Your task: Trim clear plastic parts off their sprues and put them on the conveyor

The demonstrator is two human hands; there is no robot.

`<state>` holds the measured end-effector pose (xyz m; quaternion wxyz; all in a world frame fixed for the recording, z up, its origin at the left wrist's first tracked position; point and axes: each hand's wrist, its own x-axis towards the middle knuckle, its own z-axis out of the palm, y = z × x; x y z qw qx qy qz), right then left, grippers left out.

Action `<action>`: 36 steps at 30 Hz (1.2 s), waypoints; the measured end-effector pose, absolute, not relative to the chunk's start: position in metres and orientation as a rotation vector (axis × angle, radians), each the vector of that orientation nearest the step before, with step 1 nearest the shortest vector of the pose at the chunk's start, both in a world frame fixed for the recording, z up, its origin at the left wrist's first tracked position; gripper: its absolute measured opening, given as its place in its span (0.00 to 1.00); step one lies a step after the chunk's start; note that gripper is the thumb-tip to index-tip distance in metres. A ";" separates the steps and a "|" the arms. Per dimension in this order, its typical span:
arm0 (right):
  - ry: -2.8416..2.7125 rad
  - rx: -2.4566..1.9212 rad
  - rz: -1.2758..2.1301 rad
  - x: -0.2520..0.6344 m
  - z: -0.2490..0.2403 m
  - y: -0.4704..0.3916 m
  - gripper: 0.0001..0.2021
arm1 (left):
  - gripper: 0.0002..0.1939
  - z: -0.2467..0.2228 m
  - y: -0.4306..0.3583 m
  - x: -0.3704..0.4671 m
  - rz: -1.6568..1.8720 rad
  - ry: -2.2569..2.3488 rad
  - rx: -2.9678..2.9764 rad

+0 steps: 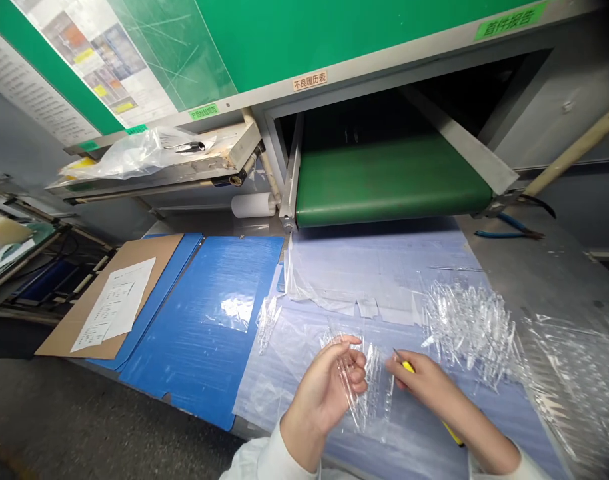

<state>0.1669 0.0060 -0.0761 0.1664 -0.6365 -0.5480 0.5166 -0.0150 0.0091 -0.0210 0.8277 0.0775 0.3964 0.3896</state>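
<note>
My left hand [329, 387] is at the lower middle, palm up, with its fingers curled round thin clear plastic pieces. My right hand [427, 383], just to its right, is closed on a yellow-handled tool [453, 433]; its thin tip points toward the left hand. Between and below the hands, more clear plastic pieces [372, 393] lie on the bluish sheet [334, 260]. A large heap of similar clear pieces [469, 330] lies to the right, and a small bunch [268, 323] is left of my left hand.
A green conveyor belt [389, 180] ends above the work surface. Blue boards [199, 320] and cardboard with papers [117, 303] lie left. Blue-handled pliers [509, 227] and clear plastic bags [579, 380] are right. A shelf [179, 167] stands upper left.
</note>
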 end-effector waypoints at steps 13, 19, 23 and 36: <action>-1.672 -1.640 1.529 0.139 -0.021 -0.030 0.17 | 0.13 -0.012 0.007 0.005 0.944 0.755 0.183; -1.414 -1.536 1.698 0.136 -0.021 -0.031 0.17 | 0.15 -0.011 0.007 0.003 1.009 0.767 0.210; -1.179 -1.402 1.938 0.140 -0.013 -0.034 0.24 | 0.17 -0.013 0.008 0.000 0.952 0.794 0.345; -0.815 -1.220 2.222 0.139 0.003 -0.041 0.20 | 0.12 0.007 0.005 0.003 0.852 1.047 0.688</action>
